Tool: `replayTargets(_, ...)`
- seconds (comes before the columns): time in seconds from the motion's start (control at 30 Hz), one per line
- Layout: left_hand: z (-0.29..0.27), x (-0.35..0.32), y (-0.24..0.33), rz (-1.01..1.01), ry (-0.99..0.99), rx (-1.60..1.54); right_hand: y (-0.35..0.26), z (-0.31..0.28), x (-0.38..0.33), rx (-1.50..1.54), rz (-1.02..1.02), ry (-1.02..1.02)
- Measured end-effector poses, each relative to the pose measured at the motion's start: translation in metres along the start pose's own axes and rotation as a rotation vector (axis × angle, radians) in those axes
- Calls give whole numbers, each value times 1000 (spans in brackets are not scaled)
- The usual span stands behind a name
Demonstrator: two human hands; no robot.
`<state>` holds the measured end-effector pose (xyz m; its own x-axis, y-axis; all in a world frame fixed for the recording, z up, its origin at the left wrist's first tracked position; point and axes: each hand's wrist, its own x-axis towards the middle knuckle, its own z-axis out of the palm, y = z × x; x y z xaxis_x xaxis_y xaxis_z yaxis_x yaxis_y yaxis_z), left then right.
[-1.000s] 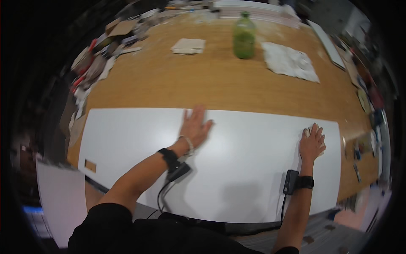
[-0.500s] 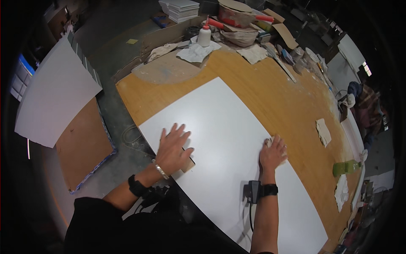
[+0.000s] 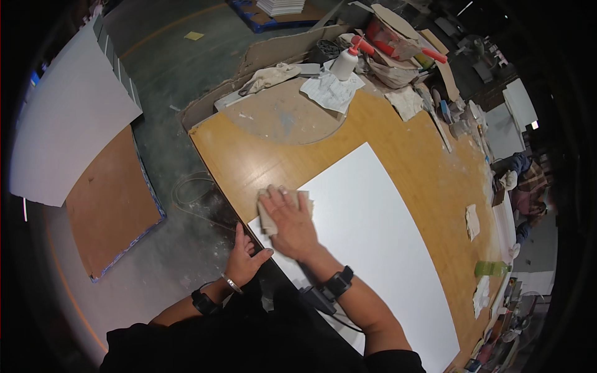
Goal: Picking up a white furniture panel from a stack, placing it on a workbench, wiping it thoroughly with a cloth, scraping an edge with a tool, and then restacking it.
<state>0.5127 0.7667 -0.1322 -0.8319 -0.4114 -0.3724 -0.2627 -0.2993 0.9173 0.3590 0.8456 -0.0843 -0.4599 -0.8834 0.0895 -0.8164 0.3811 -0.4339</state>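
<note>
Yellow-brown wood tops the table (image 3: 429, 168), the broadest thing about the person. On it lies a long white board (image 3: 379, 261), its left end near the table's near left corner. To the left, apart from the table, stands a large pale sheet (image 3: 71, 118), with a flat brown panel (image 3: 115, 205) beside it. Grey-brown card (image 3: 283, 121) with a curved edge lies on the table past the board's end, and a white bottle (image 3: 344, 64) with a red top stands on a crumpled paper close by.

The right hand (image 3: 292, 224) lies palm down, fingers extended and slightly spread, flat over the cloth rather than closed around it. The left hand (image 3: 244, 258) is at the board's near edge, thumb apart and fingers partly bent; whether it pinches that edge, one cannot tell. Beige and folded, the cloth (image 3: 267, 217) sits under the right hand, across the board's left end.
</note>
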Motion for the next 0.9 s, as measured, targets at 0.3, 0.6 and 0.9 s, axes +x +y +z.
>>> replayTargets(0.3,10,6,20,-53,-112,-136,143,-45,11,-304,589,235)
replayTargets(0.6,-27,-5,-36,35,-179,103,-39,-22,-70,77,-226,-251)
replayTargets(0.9,-47,31,38,311,405,69,-46,-16,-73,2,-66,-66)
